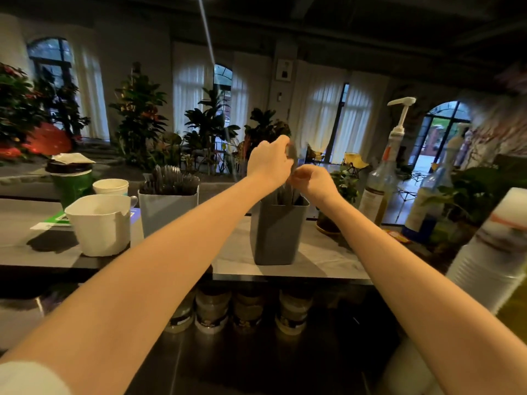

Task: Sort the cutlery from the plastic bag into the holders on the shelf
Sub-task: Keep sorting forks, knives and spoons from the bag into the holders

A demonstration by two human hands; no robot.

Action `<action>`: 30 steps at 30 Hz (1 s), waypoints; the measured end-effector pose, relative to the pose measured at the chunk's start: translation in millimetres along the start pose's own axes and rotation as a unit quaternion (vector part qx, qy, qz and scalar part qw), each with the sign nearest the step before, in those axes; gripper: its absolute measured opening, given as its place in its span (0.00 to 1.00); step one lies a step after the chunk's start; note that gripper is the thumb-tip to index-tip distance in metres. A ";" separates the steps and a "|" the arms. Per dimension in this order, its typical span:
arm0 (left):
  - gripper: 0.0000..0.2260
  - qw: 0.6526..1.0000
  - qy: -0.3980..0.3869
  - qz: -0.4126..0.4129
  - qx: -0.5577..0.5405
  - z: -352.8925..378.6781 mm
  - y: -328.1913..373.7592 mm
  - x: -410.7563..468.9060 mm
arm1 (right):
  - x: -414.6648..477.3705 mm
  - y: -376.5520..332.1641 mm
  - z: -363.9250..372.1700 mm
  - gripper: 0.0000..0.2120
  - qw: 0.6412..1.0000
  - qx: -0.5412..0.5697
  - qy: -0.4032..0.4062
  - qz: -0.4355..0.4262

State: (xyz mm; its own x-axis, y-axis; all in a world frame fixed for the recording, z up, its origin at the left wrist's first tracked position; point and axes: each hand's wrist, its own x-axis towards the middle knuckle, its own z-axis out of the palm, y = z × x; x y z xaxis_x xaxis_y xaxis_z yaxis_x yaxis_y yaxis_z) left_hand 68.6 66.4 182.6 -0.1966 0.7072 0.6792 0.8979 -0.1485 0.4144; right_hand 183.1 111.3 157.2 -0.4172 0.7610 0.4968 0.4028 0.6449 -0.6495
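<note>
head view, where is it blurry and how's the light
Head view: dim room, backlit by bright curtained windows; motion blur smears the left hand, the right hand and the dark cutlery the left pinches; the pale cylinder at the right edge is soft; wide-angle lens bows the edges.

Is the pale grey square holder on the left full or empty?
Full: translucent plastic cutlery packs the pale grey square holder past its rim.

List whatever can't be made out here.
Head view:
1. Dark item pinched by the left hand: motion-blurred, so its type is unclear.
2. Right hand: its curled fingers face away, so any hold is hidden.
3. Dark holder: its contents are mostly covered by both hands.
4. Jars: labels too dim to read.
5. Plastic bag: nowhere recognisable.
</note>
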 end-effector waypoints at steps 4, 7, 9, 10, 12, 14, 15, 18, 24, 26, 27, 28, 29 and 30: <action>0.19 0.985 -0.083 -0.006 0.152 17.6 -21.0 -15.2 | -6.8 18.1 9.6 0.17 0.996 -0.091 -0.012 -0.002; 0.16 0.965 -0.117 -0.001 0.236 16.2 -27.1 -23.4 | -12.6 28.6 6.3 0.18 0.991 -0.129 -0.005 -0.025; 0.17 0.970 -0.115 -0.010 0.214 12.3 -26.7 -25.9 | -18.6 32.7 1.9 0.17 0.993 -0.116 0.019 -0.023; 0.17 0.975 -0.109 -0.014 0.195 9.6 -25.3 -26.8 | -22.6 33.3 -0.5 0.17 0.994 -0.100 0.034 -0.016; 0.17 0.983 -0.094 -0.020 0.160 4.1 -20.9 -29.5 | -32.0 32.3 -5.6 0.15 0.995 -0.071 0.065 -0.003; 0.15 0.988 -0.074 -0.014 0.135 -0.6 -15.7 -35.4 | -44.4 28.9 -10.5 0.13 0.995 -0.042 0.093 0.010; 0.14 0.991 -0.061 -0.011 0.121 -2.8 -12.8 -40.1 | -52.2 26.4 -12.4 0.12 0.994 -0.026 0.103 0.013; 0.11 0.998 -0.042 -0.038 0.002 -14.0 -2.6 -60.8 | -80.1 15.4 -15.4 0.10 0.993 0.040 0.111 0.029; 0.10 0.960 -0.138 -0.122 -0.213 -28.0 22.8 -143.2 | -165.4 -4.1 -2.2 0.07 0.975 0.195 0.035 0.101; 0.11 0.943 -0.172 -0.158 -0.239 -27.7 29.2 -182.7 | -200.7 -3.7 8.9 0.08 0.969 0.208 -0.002 0.134; 0.11 0.936 -0.192 -0.172 -0.240 -26.8 31.4 -203.1 | -218.8 -1.2 15.2 0.08 0.967 0.209 -0.021 0.146; 0.11 0.929 -0.211 -0.185 -0.240 -25.7 32.4 -224.5 | -237.8 1.8 21.9 0.09 0.964 0.213 -0.038 0.156; 0.11 0.924 -0.227 -0.198 -0.238 -24.0 31.8 -245.2 | -256.1 5.9 28.8 0.09 0.960 0.220 -0.052 0.166; 0.10 0.918 -0.240 -0.212 -0.235 -21.6 30.1 -265.6 | -274.4 10.4 35.5 0.09 0.955 0.230 -0.062 0.179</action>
State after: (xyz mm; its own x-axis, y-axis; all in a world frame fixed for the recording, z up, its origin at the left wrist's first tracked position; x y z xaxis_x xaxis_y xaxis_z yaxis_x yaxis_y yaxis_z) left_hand 139.3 -140.8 27.8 -0.1904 0.9768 0.0980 0.4898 0.0080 0.8718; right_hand 272.8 -93.4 -6.3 -0.4253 0.8937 0.1427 0.1498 0.2251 -0.9627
